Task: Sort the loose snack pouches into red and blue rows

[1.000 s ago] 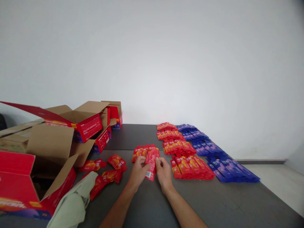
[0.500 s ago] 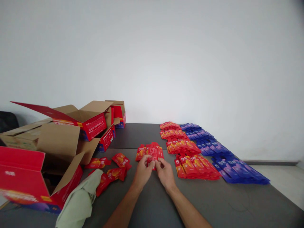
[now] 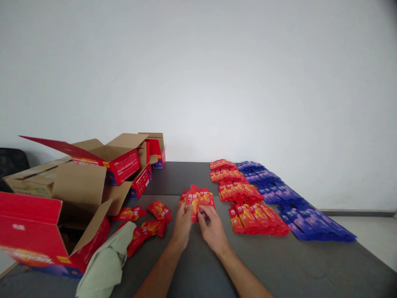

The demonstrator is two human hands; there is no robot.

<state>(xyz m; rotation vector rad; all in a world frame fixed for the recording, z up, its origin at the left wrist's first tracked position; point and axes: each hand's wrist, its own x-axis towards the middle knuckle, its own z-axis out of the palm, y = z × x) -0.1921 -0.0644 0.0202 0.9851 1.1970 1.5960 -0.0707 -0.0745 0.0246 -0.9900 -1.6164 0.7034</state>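
Observation:
A red packet (image 3: 192,198) with white lettering and an orange picture is held up in front of me over the dark table. My left hand (image 3: 182,227) is closed on its left edge, thumb towards me. On the packet's lower right edge, my right hand (image 3: 212,228) pinches with thumb and forefinger. Just behind lie more red packets (image 3: 207,198), partly hidden by the held one and by my fingers. Several loose red packets (image 3: 154,227) are scattered left of my left hand.
Fanned rows of red packets (image 3: 257,219) lie at the right, beside rows of blue packets (image 3: 316,221). Open red cartons (image 3: 124,165) crowd the left, one large carton (image 3: 34,231) nearest. A pale green cloth (image 3: 107,260) lies by it. A white wall (image 3: 198,82) stands behind the table.
The held packet now faces me flatter, its lettering plain to see. My left hand has shifted slightly left along its edge; my right hand has moved a little lower.

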